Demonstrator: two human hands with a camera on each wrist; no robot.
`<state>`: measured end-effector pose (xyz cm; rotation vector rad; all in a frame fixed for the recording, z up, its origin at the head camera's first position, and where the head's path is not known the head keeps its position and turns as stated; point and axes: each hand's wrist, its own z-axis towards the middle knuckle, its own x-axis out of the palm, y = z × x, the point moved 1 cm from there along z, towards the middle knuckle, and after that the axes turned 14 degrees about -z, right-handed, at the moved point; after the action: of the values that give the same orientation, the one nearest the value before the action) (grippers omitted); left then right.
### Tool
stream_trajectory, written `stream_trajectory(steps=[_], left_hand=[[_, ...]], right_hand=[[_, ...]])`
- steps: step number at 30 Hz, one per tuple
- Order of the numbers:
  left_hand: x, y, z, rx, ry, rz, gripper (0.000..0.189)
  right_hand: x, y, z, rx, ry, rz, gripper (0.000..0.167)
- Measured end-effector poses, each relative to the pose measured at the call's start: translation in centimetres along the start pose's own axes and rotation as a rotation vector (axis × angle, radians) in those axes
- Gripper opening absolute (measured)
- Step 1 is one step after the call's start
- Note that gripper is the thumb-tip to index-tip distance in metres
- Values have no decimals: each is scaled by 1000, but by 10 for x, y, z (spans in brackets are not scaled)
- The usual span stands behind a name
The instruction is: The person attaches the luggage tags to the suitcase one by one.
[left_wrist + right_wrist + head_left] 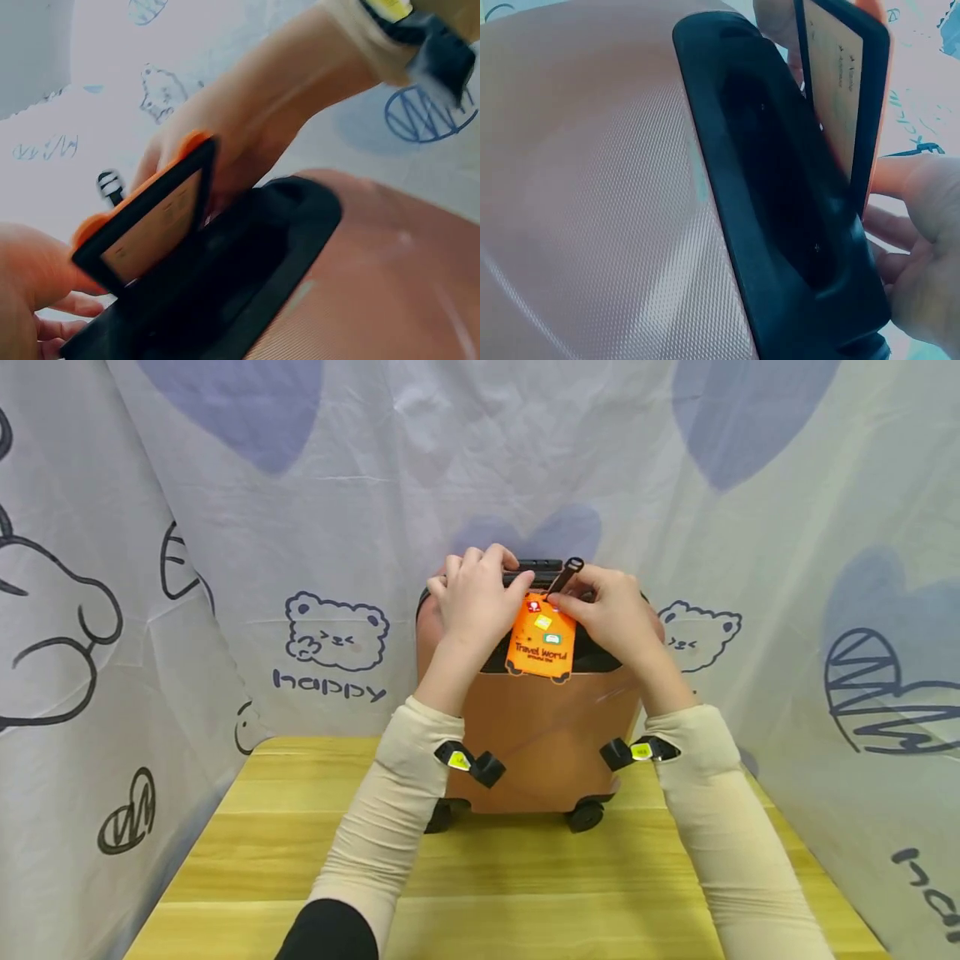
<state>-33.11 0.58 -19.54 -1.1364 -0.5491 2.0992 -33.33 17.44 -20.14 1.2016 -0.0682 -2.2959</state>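
An orange luggage tag (540,639) printed "Travel World" leans against the upper front of a copper-brown suitcase (547,735). Its black strap (566,575) sticks up at the top, buckle end free. My right hand (615,610) pinches the tag at its upper right corner, beside the strap. Across from it, my left hand (476,597) rests at the suitcase's black top handle (262,247), fingers loosely bent and thumb reaching toward the tag's upper left. The tag's back, a pale card (836,90) in a black frame, faces the wrist cameras.
The suitcase stands on its wheels (585,816) on a yellow wood-grain table (517,877). Behind and at both sides hangs a pale curtain (360,527) with bear and heart drawings. A wrist camera (472,762) sits on each sleeve.
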Motion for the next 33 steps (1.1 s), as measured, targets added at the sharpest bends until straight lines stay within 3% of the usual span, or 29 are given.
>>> stream_trajectory(steps=[8, 17, 25, 33], left_hand=[[-9, 13, 19, -67, 76, -27, 23], [-7, 15, 25, -74, 98, -47, 21], [-3, 5, 24, -41, 116, -27, 21], [9, -9, 30, 13, 264, 51, 28]], right_hand=[[0, 3, -7, -46, -48, 34, 19], [-7, -7, -12, -183, -108, 87, 6], [-22, -16, -12, -97, 4, 45, 8], [-25, -17, -11, -92, 31, 11, 8]])
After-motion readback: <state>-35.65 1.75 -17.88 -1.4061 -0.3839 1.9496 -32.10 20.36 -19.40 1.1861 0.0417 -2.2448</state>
